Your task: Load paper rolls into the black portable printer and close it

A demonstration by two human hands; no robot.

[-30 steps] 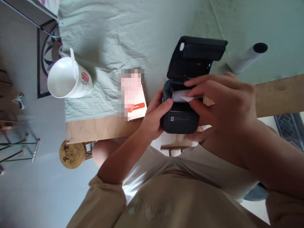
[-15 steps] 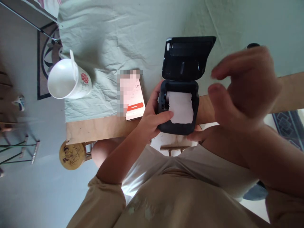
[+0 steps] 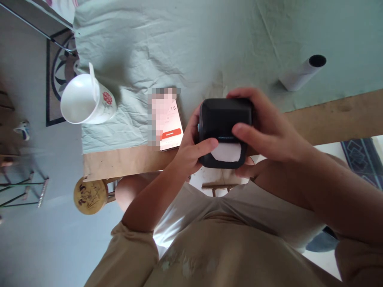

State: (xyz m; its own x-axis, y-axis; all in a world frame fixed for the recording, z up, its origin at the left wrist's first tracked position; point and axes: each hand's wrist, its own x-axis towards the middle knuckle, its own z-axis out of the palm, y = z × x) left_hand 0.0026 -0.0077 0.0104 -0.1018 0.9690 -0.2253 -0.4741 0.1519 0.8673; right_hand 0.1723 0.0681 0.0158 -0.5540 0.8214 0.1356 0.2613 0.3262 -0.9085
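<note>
Between my two hands is a small black label printer, held over the table's front edge with its lid down. A white strip of paper shows below the lid's front edge. My left hand grips the printer's left side, its thumb lying near the paper. On the other side, my right hand wraps round the back right corner, with the thumb resting on top of the lid. The paper inside the printer is hidden by the lid.
A lit phone lies left of the printer. Farther left, a white cup with a red flower holds a white handle. A white tube with a dark end stands at the right on the green cloth. A round stool is below left.
The printer's lid, upright before, is now down over the paper roll. My right hand has come left from the air onto the printer, uncovering the white tube. My left hand stays put.
</note>
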